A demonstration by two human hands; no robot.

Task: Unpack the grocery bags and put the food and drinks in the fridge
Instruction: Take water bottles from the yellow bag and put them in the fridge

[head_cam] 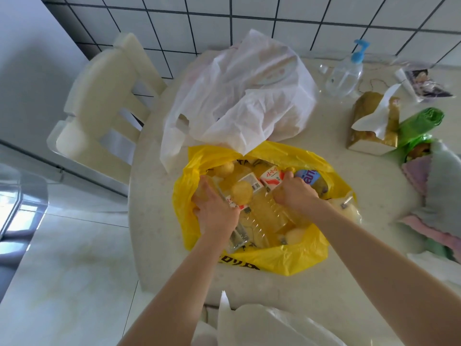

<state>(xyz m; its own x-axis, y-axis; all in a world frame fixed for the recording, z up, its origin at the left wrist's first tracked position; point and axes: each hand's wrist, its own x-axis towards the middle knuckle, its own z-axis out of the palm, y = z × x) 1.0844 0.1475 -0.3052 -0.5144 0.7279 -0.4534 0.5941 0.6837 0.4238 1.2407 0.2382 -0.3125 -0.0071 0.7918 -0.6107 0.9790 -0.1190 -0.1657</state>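
Yellow bag (274,260) sits open on the pale bench (154,221), near the front edge, both hands reaching inside. Left hand (214,208) is at the bag's left side, fingers (199,196) spread loosely and laid over a clear pack there; whether they actually grip it can't be told. Right hand (293,192) is at the bag's upper right, fingers curled down between a red-and-white carton (272,179) and a blue-labelled bottle (309,177), touching the carton's right edge; what they pinch is hidden by the knuckles. Between the two hands: a second small carton (250,183), a round yellowish fruit (240,193) and a clear plastic bottle (269,213) lying on its side. Another round fruit (225,168) lies just beyond the left fingers. White bag (237,101) sits behind the yellow one, overlapping its far rim. Pump bottle (345,73), tissue box (371,126) and green bag roll (421,123) stand to the right, apart from both hands. Cream chair (99,108) at left.
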